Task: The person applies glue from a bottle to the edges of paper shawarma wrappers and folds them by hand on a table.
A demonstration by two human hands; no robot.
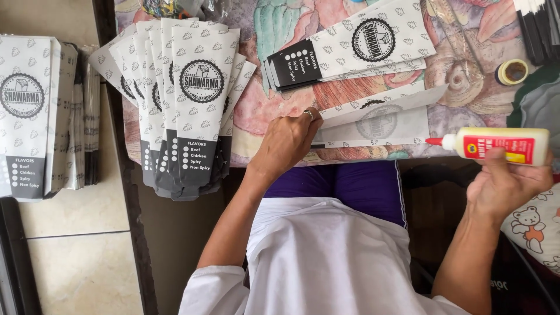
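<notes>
- Glue bottle point(501, 145) lying sideways in the right hand point(504, 185), fingers wrapped round the yellowish body from below, red nozzle aimed left toward the flat paper sleeve point(382, 123) but stopping just short of its right end, not touching.
- Left hand point(289, 142) palm-down on the left end of that same sleeve, fingers curled loosely and pressing it to the table, ring on one finger; nothing pinched, more of a hold-down.
- Sleeve itself: unfolded, white with a faint round emblem showing through, lying crosswise near the table's front edge on the colourful patterned tablecloth point(274, 23).
- Just behind it, small pile of finished paper bags point(350, 49), white with leaf print and a black end, lying sideways.
- Off to the left, fanned stack of the same bags point(186, 105), black ends hanging over the table edge.
- Further left, well apart, another stack of bags point(35, 116) standing over the tiled floor.
- Roll of tape point(512, 72) at the far right of the table, near some black strips point(539, 29) in the corner.
- White shirt and purple lap below, teddy-print cloth point(534, 224) by the right wrist.
</notes>
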